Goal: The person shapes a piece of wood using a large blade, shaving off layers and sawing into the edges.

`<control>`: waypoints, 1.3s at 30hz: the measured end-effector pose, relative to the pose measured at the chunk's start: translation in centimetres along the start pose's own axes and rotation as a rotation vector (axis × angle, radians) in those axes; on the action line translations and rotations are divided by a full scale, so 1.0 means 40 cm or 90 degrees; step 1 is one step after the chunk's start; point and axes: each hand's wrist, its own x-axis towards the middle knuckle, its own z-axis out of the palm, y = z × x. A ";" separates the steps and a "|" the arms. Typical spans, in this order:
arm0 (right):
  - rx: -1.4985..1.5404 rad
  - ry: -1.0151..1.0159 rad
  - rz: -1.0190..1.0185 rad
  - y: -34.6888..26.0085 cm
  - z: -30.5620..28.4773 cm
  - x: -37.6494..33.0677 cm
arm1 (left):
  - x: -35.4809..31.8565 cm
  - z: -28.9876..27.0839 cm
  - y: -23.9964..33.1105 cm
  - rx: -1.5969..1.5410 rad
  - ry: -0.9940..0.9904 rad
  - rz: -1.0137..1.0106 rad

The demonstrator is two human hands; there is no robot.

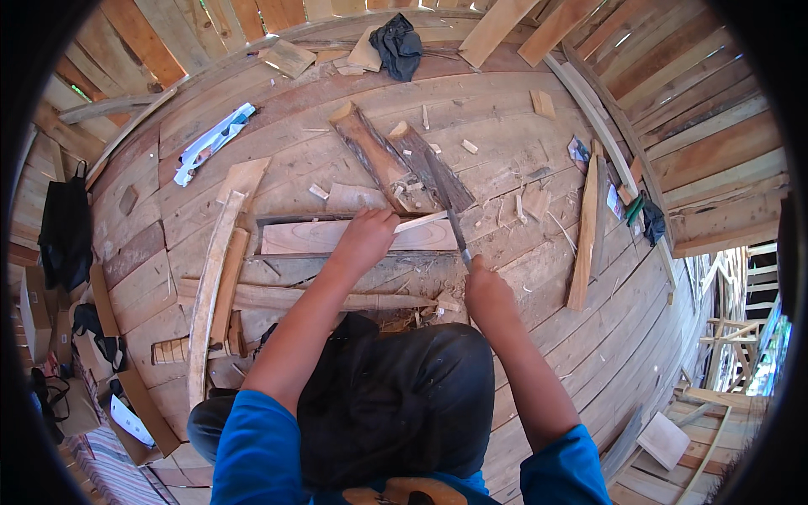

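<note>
My left hand is closed on a thin wooden strip, slanting slightly up to the right over a pale board. My right hand grips the handle of a machete, its long dark blade pointing away from me. The blade meets the right end of the strip; whether it has cut in is too small to tell. Beyond my hands, two bark-edged slabs lie on the floor, and the blade's far part passes over the right one.
Around the work, wood chips litter the plank floor. Long boards lie on the left, and more planks on the right. Cardboard boxes stand at the lower left. A black cloth rests by the far wall.
</note>
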 end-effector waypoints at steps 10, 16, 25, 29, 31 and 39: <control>-0.011 -0.001 0.005 -0.031 -0.079 -0.025 | 0.019 -0.084 0.047 -0.022 -0.035 -0.026; 0.012 -0.008 -0.002 0.007 0.030 -0.009 | -0.031 -0.010 0.010 0.020 -0.002 -0.002; -0.022 -0.029 0.011 -0.028 -0.063 -0.060 | -0.019 -0.077 0.048 -0.004 -0.067 -0.034; -0.016 -0.067 -0.033 -0.001 -0.008 -0.041 | -0.058 -0.019 0.033 0.015 -0.060 -0.047; -0.010 -0.066 -0.019 0.000 -0.002 -0.032 | -0.039 -0.019 0.036 0.030 -0.064 -0.058; 0.037 -0.021 -0.035 0.012 0.016 -0.004 | -0.001 -0.007 0.048 0.192 -0.108 -0.096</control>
